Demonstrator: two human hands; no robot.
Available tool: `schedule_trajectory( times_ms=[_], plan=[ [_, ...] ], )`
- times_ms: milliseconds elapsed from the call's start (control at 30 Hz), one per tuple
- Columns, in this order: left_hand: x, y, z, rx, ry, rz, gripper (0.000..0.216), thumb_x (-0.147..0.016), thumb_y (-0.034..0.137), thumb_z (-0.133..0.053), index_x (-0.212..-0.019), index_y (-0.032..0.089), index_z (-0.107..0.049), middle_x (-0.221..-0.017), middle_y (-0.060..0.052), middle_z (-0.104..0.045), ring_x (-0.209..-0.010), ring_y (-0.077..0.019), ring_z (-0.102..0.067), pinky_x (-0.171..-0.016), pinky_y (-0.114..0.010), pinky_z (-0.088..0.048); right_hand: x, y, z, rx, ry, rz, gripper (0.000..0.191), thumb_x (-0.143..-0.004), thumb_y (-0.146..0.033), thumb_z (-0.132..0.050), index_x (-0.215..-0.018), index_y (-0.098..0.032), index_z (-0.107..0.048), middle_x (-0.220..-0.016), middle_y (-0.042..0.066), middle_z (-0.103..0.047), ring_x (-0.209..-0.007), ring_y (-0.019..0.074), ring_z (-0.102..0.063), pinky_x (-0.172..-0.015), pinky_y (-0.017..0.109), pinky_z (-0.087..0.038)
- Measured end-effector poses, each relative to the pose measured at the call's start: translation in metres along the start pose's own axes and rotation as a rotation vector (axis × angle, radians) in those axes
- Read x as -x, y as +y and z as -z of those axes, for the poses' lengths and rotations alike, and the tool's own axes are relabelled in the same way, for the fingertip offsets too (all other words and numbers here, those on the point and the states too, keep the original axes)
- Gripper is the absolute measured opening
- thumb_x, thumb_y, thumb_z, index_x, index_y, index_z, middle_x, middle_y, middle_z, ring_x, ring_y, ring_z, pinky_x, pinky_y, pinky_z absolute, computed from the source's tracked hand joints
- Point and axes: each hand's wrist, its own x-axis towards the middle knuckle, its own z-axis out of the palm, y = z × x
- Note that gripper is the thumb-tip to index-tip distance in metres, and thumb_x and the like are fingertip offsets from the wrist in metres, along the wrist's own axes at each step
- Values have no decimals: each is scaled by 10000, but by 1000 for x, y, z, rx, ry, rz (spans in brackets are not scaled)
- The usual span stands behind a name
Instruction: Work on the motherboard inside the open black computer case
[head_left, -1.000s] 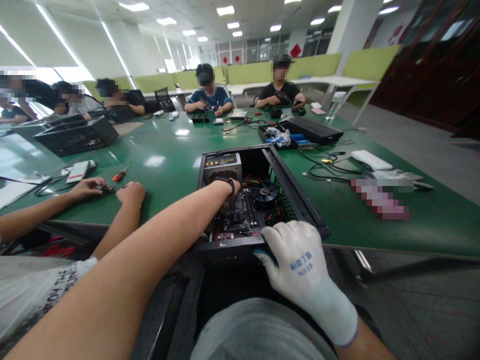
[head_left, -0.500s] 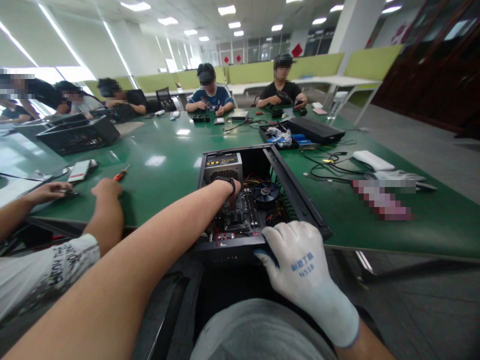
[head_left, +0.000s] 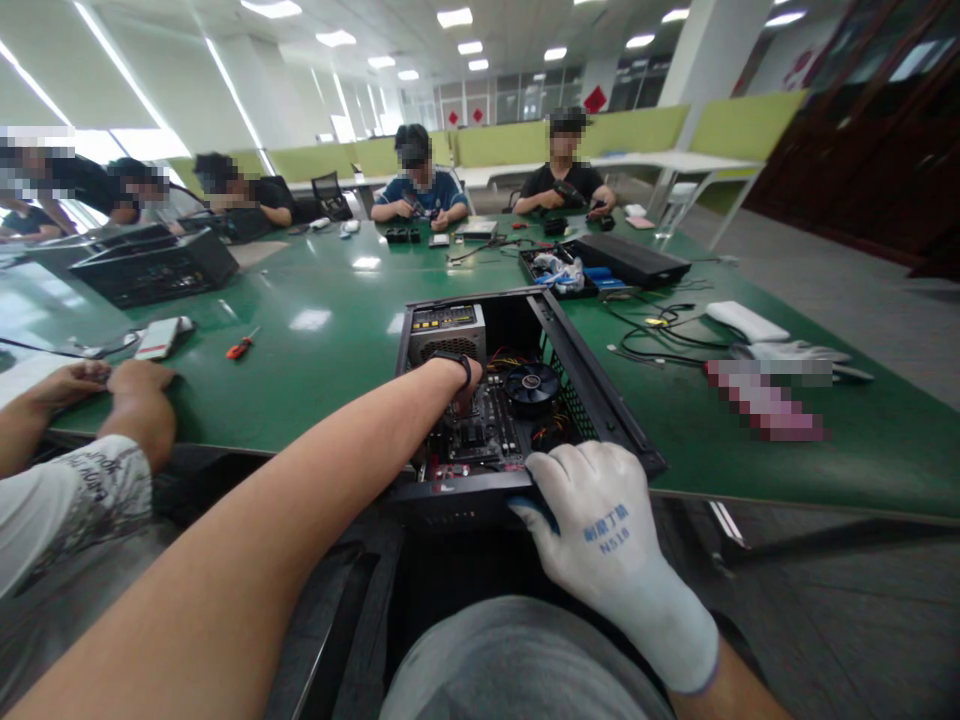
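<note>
An open black computer case (head_left: 592, 400) lies on the table's near edge, its inside facing up. My bare left hand (head_left: 469, 378), with a dark band on the wrist, reaches down into it beside the power supply (head_left: 448, 330). Its fingers are mostly hidden, so what they touch does not show. Close by are the motherboard (head_left: 480, 425) and a round black cooling fan (head_left: 532, 386). My right hand (head_left: 596, 505), in a white work glove, is closed over the case's near rim, thumb on the outer side and fingers on top.
A co-worker's hands (head_left: 82, 382) are at the left table edge, near an orange screwdriver (head_left: 240, 347). To the right lie black cables (head_left: 652, 335), a white box (head_left: 747, 322) and a spare glove (head_left: 795, 355). An open tool case (head_left: 622, 262) stands further back. Another computer case (head_left: 157, 268) is far left.
The co-worker's nearer hand at the left has drawn away from the screwdriver, toward their other hand. Both my hands and the computer case have stayed practically in place.
</note>
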Motion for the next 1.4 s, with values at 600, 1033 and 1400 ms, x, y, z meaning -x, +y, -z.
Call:
schedule_trajectory(
  times_ms=[600, 1033, 1400],
  plan=[
    [3, 1, 1, 58, 35, 22, 638, -494, 455, -850, -1050, 155, -762, -1059, -135, -744, -1038, -327, -664, -991, -384, -476, -1, 0, 1, 2, 5, 3, 262, -812, -414, -636, -969, -206, -612, -849, 57, -590, -799, 232, -436, -736, 378, -228],
    [-6, -2, -4, -8, 22, 31, 633, -482, 469, -854, -1040, 187, -762, -1054, -104, -748, -994, -294, -678, -961, -347, -493, -1, 0, 0, 8, 16, 10, 261, -811, -423, -636, -960, -210, -610, -842, 52, -589, -787, 233, -436, -730, 380, -230],
    [-3, 0, -1, 7, 37, 46, 552, -493, 468, -842, -963, 184, -782, -1012, -100, -756, -1017, -305, -670, -999, -353, -467, -2, -1, 2, 13, 6, 5, 250, -816, -423, -631, -951, -215, -607, -837, 49, -587, -785, 235, -443, -723, 378, -232]
  ],
)
